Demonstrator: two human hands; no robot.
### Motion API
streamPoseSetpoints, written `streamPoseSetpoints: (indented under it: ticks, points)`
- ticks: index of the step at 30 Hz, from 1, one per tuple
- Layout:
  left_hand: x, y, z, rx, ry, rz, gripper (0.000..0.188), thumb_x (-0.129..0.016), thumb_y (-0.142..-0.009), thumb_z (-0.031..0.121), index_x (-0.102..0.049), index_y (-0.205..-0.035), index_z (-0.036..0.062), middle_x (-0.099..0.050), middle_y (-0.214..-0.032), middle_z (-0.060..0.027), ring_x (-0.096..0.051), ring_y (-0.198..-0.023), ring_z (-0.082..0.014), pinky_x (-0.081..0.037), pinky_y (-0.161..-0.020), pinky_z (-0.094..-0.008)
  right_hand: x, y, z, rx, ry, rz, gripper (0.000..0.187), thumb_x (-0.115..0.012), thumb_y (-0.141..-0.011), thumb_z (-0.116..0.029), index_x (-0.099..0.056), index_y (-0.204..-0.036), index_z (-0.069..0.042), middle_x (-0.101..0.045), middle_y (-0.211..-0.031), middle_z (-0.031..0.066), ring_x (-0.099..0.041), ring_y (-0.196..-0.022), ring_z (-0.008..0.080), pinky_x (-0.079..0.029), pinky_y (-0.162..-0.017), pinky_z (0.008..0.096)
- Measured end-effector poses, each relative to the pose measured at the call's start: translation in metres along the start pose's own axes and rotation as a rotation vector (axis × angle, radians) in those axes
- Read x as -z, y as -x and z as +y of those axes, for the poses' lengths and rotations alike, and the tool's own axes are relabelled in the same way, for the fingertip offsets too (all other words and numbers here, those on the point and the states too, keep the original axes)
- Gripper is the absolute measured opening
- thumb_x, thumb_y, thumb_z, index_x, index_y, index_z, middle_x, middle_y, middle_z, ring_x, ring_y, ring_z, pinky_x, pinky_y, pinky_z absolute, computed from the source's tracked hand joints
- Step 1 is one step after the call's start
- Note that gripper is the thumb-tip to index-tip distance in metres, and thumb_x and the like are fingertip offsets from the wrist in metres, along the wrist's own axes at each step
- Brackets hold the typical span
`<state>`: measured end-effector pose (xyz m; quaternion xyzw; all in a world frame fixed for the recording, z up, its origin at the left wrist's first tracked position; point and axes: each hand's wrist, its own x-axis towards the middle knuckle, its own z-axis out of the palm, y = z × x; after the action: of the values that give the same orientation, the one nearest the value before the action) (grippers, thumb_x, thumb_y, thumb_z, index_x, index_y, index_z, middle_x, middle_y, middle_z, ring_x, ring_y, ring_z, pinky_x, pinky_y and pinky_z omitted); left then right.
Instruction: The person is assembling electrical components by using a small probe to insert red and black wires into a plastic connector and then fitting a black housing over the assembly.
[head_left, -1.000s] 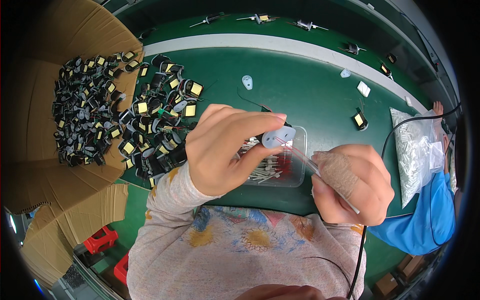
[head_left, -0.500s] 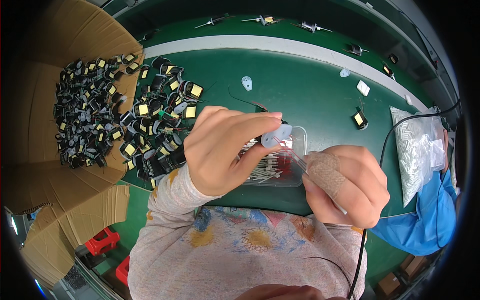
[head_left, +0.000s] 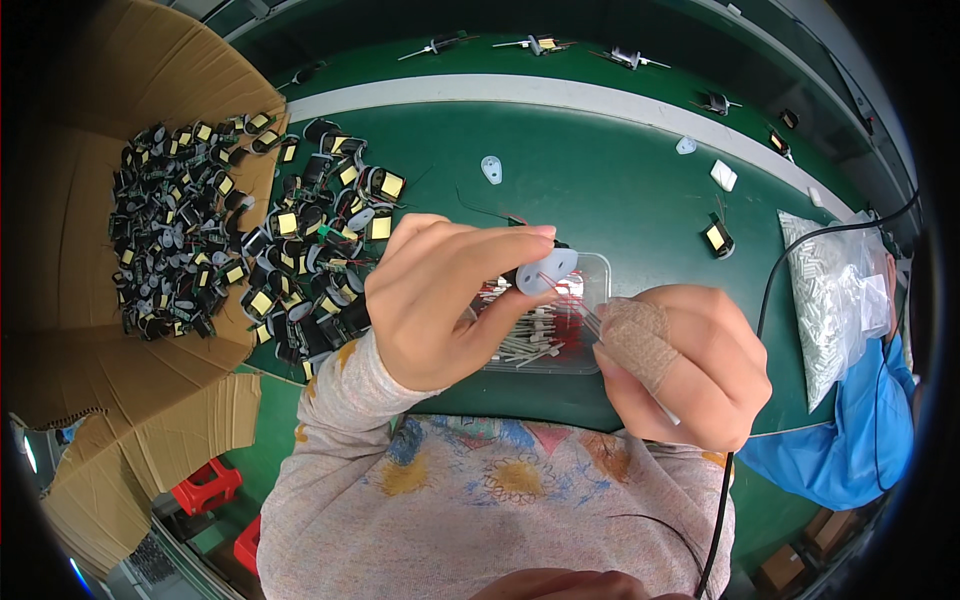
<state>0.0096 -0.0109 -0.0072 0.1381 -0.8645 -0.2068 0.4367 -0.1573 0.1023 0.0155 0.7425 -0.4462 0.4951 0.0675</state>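
My left hand [head_left: 440, 300] pinches a small black part behind a pale blue-grey teardrop-shaped cap [head_left: 547, 272] with holes in it. Thin red wires [head_left: 568, 290] stretch from the cap's face toward my right hand [head_left: 690, 365]. That hand is closed, a tan bandage round one finger, on a thin grey-white stick-like part [head_left: 672, 414] whose pale end pokes out below. Its middle is hidden by the fingers. Under both hands stands a clear plastic box [head_left: 603, 285] of similar white-grey sticks with red wires.
At left, a cardboard box [head_left: 190, 60] and a heap [head_left: 320, 240] hold many black parts with yellow pads. A loose cap [head_left: 491, 170], one black part [head_left: 718, 238] and a bag of white tubes [head_left: 815, 310] lie on the green table. A black cable [head_left: 765, 310] hangs at right.
Both hands have shifted slightly left, with the cap and the stick-like part still in them. The cap's face has turned a little more into view.
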Motion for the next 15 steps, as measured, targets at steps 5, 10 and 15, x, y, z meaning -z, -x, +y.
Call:
streamPoseSetpoints:
  ticks: [5,10,15]
  points:
    - [0.0007,-0.0006,-0.0008,0.03,0.011,-0.007,0.039,-0.079,-0.056,0.005,-0.065,-0.093,0.0049,-0.069,-0.09,-0.0056,-0.062,-0.066,-0.0151,-0.04,-0.06,-0.0251,-0.0015,0.0008,0.0004,0.026,0.025,0.019,0.039,-0.071,-0.047,0.01,-0.063,-0.084,0.005,-0.063,-0.077,0.0159,-0.06,-0.063,0.0275,-0.049,-0.053,0.0306]
    - [0.0,-0.0003,-0.0005,0.022,0.019,0.015,0.038,-0.08,-0.057,0.006,-0.065,-0.093,0.0044,-0.069,-0.089,-0.0059,-0.062,-0.066,-0.0152,-0.04,-0.06,-0.0251,-0.0012,-0.0012,-0.0017,-0.004,0.037,0.025,0.038,-0.071,-0.047,0.01,-0.063,-0.084,0.006,-0.064,-0.074,0.0165,-0.06,-0.062,0.0273,-0.049,-0.053,0.0312]
    - [0.0004,-0.0001,0.0007,0.011,-0.025,0.011,0.039,-0.079,-0.056,0.005,-0.065,-0.093,0.0049,-0.069,-0.089,-0.0056,-0.064,-0.069,-0.0153,-0.039,-0.06,-0.0253,-0.0045,-0.0024,0.0012,-0.097,-0.054,0.079,0.033,-0.069,-0.049,0.011,-0.062,-0.081,0.008,-0.063,-0.07,0.0174,-0.06,-0.058,0.0271,-0.049,-0.052,0.0321]
